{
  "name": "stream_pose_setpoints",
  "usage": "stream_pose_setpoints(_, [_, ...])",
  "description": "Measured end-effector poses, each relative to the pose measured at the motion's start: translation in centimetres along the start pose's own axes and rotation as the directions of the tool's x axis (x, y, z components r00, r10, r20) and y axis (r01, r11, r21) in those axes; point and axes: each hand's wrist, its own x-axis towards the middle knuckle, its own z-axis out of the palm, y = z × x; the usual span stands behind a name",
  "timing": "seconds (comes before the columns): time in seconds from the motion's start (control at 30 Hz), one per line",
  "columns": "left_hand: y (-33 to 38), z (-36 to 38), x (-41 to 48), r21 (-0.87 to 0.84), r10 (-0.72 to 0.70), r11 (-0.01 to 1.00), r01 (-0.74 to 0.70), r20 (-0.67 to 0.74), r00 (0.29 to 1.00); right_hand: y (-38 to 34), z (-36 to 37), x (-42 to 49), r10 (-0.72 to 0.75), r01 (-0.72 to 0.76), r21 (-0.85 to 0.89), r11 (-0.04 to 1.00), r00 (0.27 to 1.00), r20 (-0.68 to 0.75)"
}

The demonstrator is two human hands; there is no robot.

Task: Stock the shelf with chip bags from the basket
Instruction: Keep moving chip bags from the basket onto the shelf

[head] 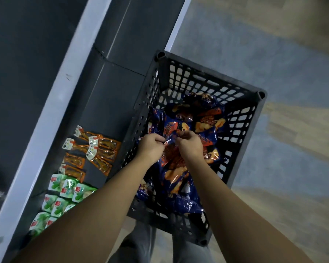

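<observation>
Head view, basket: we see a dark grey plastic crate with latticed walls point(241, 118) standing on the floor, its left wall against the front edge of the shelf.
Head view, basket contents: we count several glossy dark blue chip bags with orange and yellow print point(207, 122) heaped across its bottom, reaching from the far wall to the near wall; we cannot give an exact number.
Head view, left hand: our left hand point(150, 147) is inside the basket, fingers curled shut, pinching the top edge of one blue chip bag point(176, 168).
Head view, right hand: our right hand point(190, 145) is closed on the same bag's top edge, just beside the left hand.
Head view, held bag: it lies over the heap near the basket's middle, inside the walls.
Head view, shelf: the dark grey metal shelf with a pale front strip point(106, 103) carries orange transparent snack packets point(101, 149) and, towards its near end, green and white snack packets point(65, 188).
Head view, hidden: our forearms cover the nearest green packets and part of the basket's near left corner.
Head view, hard to make out: the print on the bags is blurred; grey trouser legs point(141, 243) show below the basket.
</observation>
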Motion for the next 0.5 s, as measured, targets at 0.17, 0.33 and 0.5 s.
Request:
stream_pose_setpoints(0.17, [3.9,-2.4,-2.1,-0.021,0.198,0.980,-0.200,-0.059,0.978,-3.2,-1.2,-2.7,-0.016,-0.001,-0.216,0.976,0.997,-0.075])
stream_pose_setpoints(0.33, [8.6,-6.1,-5.7,-0.015,0.392,0.916,-0.401,-0.172,0.904,-7.8,-3.2,-6.6,-0.150,0.139,-0.070,0.988,0.973,-0.178])
stream_pose_setpoints(0.5, [13.4,-10.5,-11.2,-0.104,0.471,0.839,-0.534,-0.351,0.809,-13.6,-5.8,-11.3,-0.289,0.354,0.146,0.924,0.895,-0.338])
